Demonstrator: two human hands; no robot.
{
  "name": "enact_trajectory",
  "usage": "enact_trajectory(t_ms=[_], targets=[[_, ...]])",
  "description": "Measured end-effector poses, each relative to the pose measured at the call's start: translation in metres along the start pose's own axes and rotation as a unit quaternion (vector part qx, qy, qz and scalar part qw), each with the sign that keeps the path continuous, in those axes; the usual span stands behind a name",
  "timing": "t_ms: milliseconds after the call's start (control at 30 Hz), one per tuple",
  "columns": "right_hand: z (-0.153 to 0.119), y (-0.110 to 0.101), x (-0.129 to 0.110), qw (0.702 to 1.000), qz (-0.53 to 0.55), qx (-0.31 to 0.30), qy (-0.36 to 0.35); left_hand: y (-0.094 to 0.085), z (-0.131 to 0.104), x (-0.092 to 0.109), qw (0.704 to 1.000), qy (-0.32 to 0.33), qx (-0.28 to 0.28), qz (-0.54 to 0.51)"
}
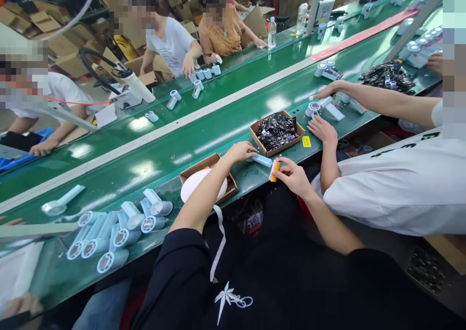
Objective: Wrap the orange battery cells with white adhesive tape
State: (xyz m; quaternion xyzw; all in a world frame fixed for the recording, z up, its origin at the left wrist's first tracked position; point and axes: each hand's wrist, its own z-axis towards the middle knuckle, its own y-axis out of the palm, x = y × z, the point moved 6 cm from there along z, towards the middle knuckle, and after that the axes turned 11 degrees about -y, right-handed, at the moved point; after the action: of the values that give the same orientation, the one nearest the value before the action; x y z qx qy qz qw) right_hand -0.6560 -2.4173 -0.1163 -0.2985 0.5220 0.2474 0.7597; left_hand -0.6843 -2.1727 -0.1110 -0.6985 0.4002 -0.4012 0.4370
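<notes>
My left hand (243, 151) is closed on a light-blue plastic housing (262, 160), whose handle points right toward my other hand. Part of the housing is hidden under my fingers. Between the thumb and fingers of my right hand (294, 175) is an orange battery (275, 170) with a white side, held upright close to the handle's end. Just beyond my hands, a cardboard box (267, 151) is full of small dark parts. Under my left forearm stands another cardboard box (231, 187), with a round white roll (196, 184) on it and a strip hanging off the table edge.
Several light-blue housings (124, 238) are piled at the left on the green work surface (160, 148). To my right, a co-worker's hands (324, 128) handle similar housings beside a heap of dark parts (388, 76). A yellow label (306, 141) lies near the edge. Other people work across the line.
</notes>
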Motion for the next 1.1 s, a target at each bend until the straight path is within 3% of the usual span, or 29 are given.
enact_trajectory(t_ms=[200,400,567,700,833,967,1100], targets=[[0.047,0.009,-0.004,0.991,-0.082,0.047,-0.098,0.004,-0.001,0.011,0.999,-0.052,0.009,-0.005],[0.053,0.023,0.005,0.970,-0.196,-0.047,-0.137,0.010,-0.001,0.018,0.996,-0.085,0.025,-0.013],[0.046,0.031,0.014,0.928,-0.326,-0.122,-0.135,0.010,-0.002,0.016,0.995,-0.091,0.028,-0.036],[0.046,0.044,0.017,0.872,-0.435,-0.194,-0.110,0.006,-0.001,0.012,0.995,-0.077,0.029,-0.062],[0.048,0.055,0.017,0.822,-0.518,-0.224,-0.073,0.006,-0.004,0.006,0.992,-0.075,0.037,-0.094],[0.055,0.068,0.021,0.808,-0.525,-0.262,-0.058,0.011,-0.009,0.001,0.987,-0.088,0.047,-0.124],[0.065,0.073,0.023,0.815,-0.507,-0.271,-0.068,0.006,-0.005,0.001,0.982,-0.110,0.050,-0.145]])
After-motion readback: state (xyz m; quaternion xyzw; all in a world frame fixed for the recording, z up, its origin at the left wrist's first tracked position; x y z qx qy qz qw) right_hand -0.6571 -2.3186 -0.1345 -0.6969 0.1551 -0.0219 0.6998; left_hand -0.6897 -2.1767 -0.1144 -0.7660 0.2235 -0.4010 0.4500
